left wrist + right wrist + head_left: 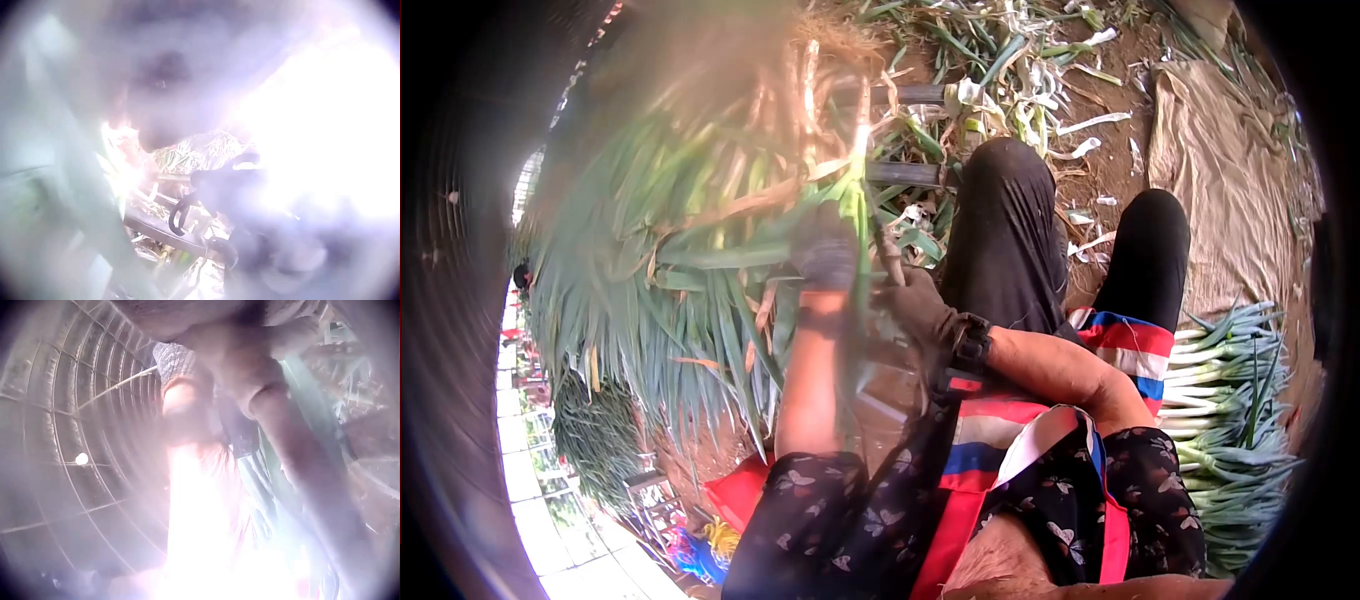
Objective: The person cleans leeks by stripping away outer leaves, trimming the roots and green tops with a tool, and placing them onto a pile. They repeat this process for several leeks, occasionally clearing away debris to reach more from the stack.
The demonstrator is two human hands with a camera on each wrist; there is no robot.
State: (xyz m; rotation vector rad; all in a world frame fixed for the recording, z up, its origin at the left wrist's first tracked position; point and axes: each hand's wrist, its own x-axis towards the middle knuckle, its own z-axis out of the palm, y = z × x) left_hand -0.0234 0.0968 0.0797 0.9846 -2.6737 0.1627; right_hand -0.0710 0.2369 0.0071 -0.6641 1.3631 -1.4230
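In the head view my gloved left hand (824,248), blurred, grips a long green onion (857,185) by its green leaves, the pale stalk pointing up and away. Just right of it, my gloved right hand (922,308) holds a brown stick-like handle (889,258). That handle (300,469) runs down to the right from the dark glove (231,356) in the right wrist view; what it belongs to cannot be told. A large heap of green onions (700,255) lies beside the left forearm. The left wrist view is mostly glare and blur.
Dark bars (905,175) stand just beyond the hands, among trimmed leaves and peelings (1020,100). Cleaned green onions (1220,420) lie stacked at the right, below a tan cloth (1220,180). My knees (1005,210) rise close by the right hand. A red thing (738,492) sits lower left.
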